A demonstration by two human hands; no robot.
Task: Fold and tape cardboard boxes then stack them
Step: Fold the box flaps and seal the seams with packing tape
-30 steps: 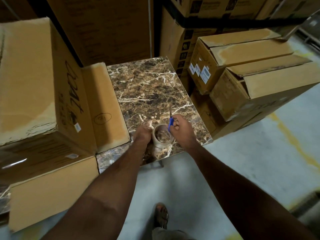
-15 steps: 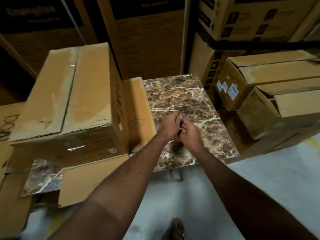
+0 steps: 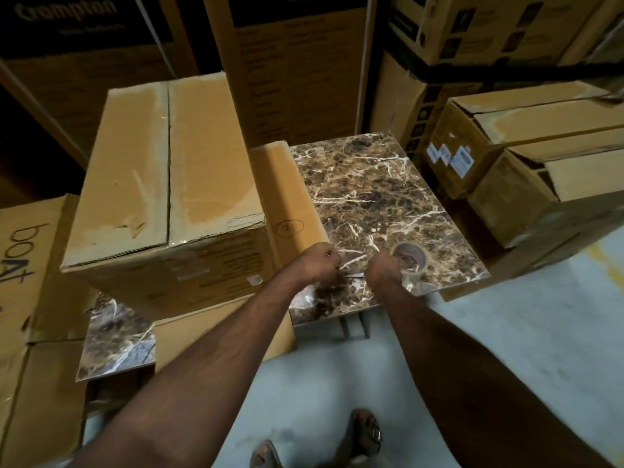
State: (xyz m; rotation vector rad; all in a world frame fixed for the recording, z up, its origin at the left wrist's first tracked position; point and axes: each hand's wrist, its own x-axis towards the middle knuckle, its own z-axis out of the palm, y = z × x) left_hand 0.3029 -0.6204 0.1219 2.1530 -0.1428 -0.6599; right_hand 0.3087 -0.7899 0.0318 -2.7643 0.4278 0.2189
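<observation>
A closed cardboard box (image 3: pixel 169 184) with an untaped centre seam stands on the left part of the marble-patterned table (image 3: pixel 381 184). Near the table's front edge lies a roll of clear tape (image 3: pixel 412 261). My right hand (image 3: pixel 383 273) is curled against the roll's left side and grips it. My left hand (image 3: pixel 319 260) is a short way to the left with its fingers curled, pinching something small. A thin pale strip (image 3: pixel 353 274) stretches between the two hands; it looks like tape. The blue scissors are not visible.
A flat cardboard sheet (image 3: pixel 280 184) lies between the box and the bare marble. Open boxes (image 3: pixel 526 130) are stacked at the right, tall cartons (image 3: pixel 297 62) behind, more cardboard (image 3: pixel 27 265) at the left. My sandalled foot (image 3: pixel 368 434) is on the grey floor.
The view has swung left and up. My hands, pressed together half a second ago, have drawn apart; the tape roll shows again by my right hand, and the scissors are out of sight.
</observation>
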